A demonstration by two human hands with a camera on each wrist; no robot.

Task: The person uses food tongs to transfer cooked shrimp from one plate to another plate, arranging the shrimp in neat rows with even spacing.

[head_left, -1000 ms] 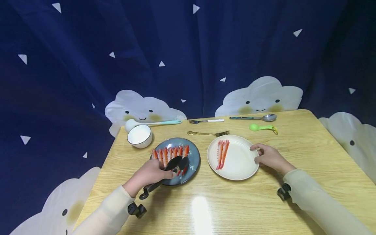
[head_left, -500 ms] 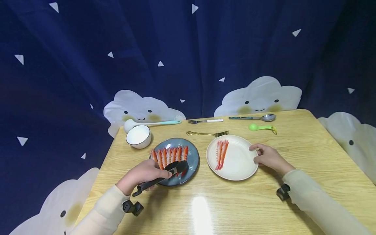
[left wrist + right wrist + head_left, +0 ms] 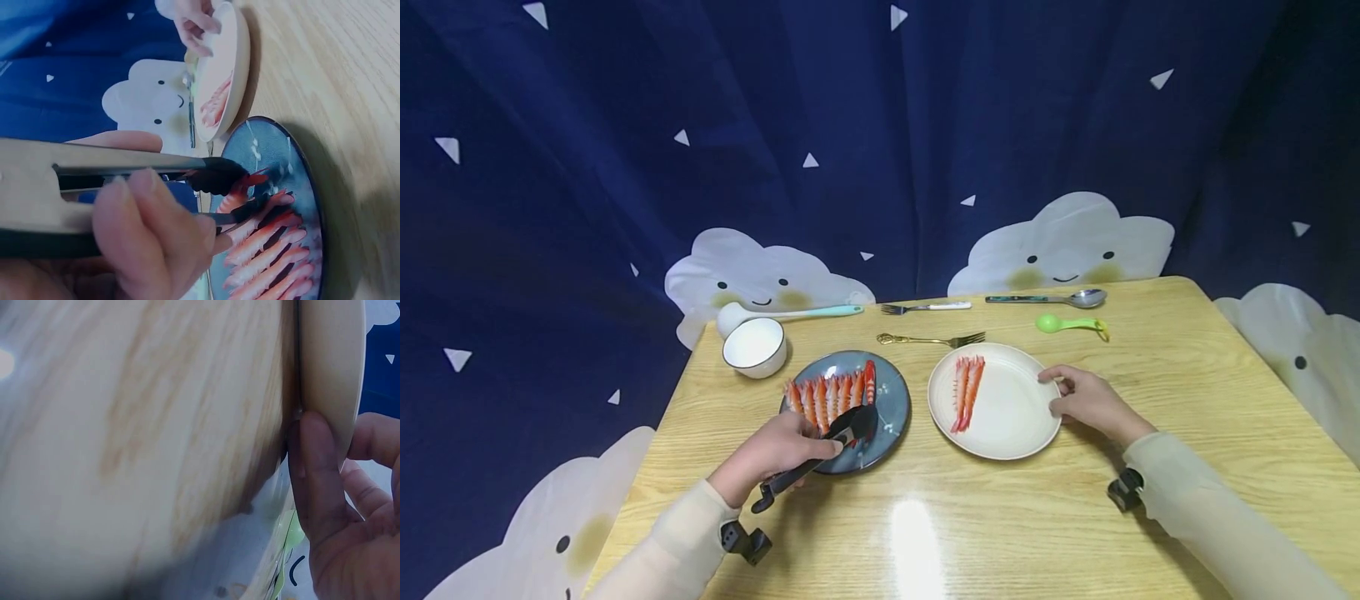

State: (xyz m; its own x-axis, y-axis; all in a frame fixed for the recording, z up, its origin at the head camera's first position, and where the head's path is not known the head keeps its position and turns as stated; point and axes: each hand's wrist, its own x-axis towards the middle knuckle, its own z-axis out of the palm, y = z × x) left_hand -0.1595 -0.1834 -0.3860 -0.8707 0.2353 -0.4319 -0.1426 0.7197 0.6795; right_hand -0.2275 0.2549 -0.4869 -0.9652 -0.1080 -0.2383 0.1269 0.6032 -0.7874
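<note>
My left hand [image 3: 778,454] grips black-tipped tongs [image 3: 793,477] over the dark blue plate [image 3: 892,408] at the left. In the left wrist view, the tongs' black tips stand on either side of the end shrimp [image 3: 234,201]; whether both press on it is hard to tell. This red shrimp [image 3: 870,379] is the rightmost of a row of several shrimp [image 3: 822,396], whose near ends the hand and tongs partly hide. Two more shrimp [image 3: 967,396] lie side by side on the cream plate [image 3: 1015,412]. At that plate's right rim, my right hand [image 3: 1093,406] pinches the edge between thumb and fingers.
Behind the blue plate stand a white bowl [image 3: 755,347] and a ladle [image 3: 797,314]. Further right lie a white-handled fork [image 3: 928,308], a gold fork [image 3: 932,341], a metal spoon [image 3: 1078,299] and a small green spoon [image 3: 1063,325]. A dark blue curtain [image 3: 880,125] hangs behind the table.
The tongs have dipped and shifted slightly at the row's right end, and the rightmost shrimp now looks tilted or turned, its red back showing. My right hand keeps its hold on the cream plate.
</note>
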